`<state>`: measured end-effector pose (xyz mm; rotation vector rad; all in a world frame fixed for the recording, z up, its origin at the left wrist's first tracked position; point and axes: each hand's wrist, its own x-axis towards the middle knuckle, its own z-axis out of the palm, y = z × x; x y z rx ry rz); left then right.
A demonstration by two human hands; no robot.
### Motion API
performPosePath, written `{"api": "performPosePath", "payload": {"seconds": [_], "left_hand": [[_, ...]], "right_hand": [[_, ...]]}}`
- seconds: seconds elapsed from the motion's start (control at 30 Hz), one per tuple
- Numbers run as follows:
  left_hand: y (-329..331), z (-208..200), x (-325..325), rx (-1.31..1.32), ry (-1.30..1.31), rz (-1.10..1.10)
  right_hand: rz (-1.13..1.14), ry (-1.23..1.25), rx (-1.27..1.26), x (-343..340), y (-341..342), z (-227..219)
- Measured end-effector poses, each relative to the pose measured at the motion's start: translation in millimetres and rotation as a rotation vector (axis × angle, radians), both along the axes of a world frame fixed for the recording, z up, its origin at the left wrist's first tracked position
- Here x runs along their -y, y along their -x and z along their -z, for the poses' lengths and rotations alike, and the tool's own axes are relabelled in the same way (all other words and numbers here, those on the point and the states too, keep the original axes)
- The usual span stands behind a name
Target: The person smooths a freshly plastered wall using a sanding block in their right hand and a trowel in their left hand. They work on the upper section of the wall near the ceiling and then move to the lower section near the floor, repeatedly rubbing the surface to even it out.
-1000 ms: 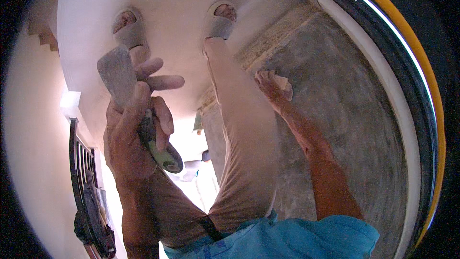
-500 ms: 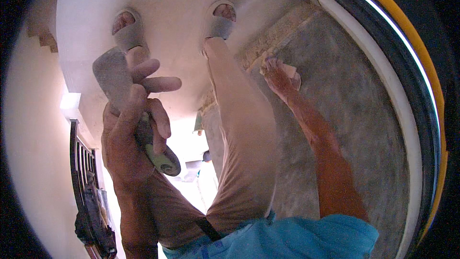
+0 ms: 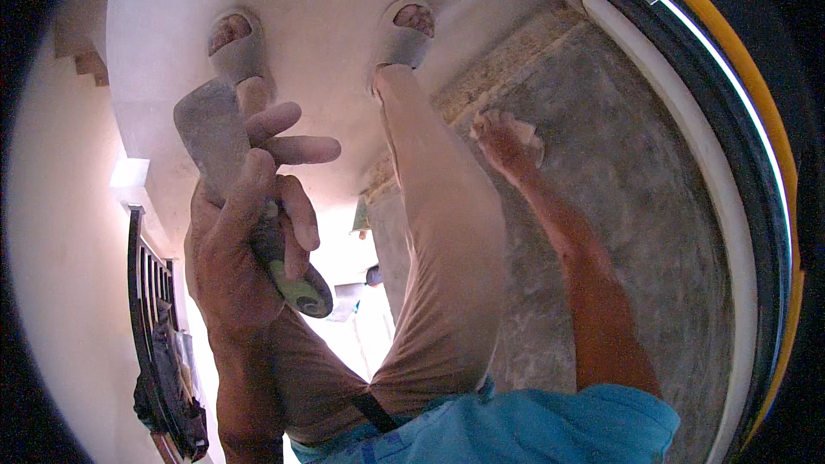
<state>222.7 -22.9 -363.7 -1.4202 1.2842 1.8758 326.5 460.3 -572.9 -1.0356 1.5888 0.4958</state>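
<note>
My left hand (image 3: 225,253) grips a putty knife by its dark and green handle (image 3: 301,292). The broad grey blade (image 3: 209,133) points up and away, and two fingers stick out loosely to the right. Farther off, my right hand (image 3: 507,148) lies against a mottled grey surface (image 3: 627,198) near its pale, rough border. Under its fingers is a pale, thin pad (image 3: 531,134), perhaps folded sandpaper; the hand covers most of it.
My sandalled feet (image 3: 407,39) stand on a pale floor (image 3: 322,26). A white ledge (image 3: 700,155) and a yellow band (image 3: 778,137) curve along the right. At left are a dark railing (image 3: 148,275) with cloth hanging on it and a pale wall (image 3: 64,232).
The whole view has shifted slightly. My right hand has slid a little away from the rough border with the pad under it. My left hand keeps its hold on the putty knife.
</note>
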Motion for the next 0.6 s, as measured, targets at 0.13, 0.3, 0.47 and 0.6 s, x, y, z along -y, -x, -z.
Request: {"api": "performPosePath", "payload": {"seconds": [0.13,0.3,0.47,0.6], "left_hand": [[-2.7,3.8,1.7,-0.145,-0.031,0.025],[11.4,1.3,-2.0,0.081,0.191,0.142],[16.9,-6.2,0.7,0.179,0.131,0.03],[21.7,-8.7,-6.2,0.0,-0.09,-0.072]], "right_hand": [[0.121,0.3,-0.288,-82.1,40.3,39.0],[0.178,0.165,-0.465,-75.5,38.8,30.9],[0.128,0.04,0.041,12.2,3.1,-8.3],[0.373,0.332,-0.34,-114.0,35.9,30.3]]}}
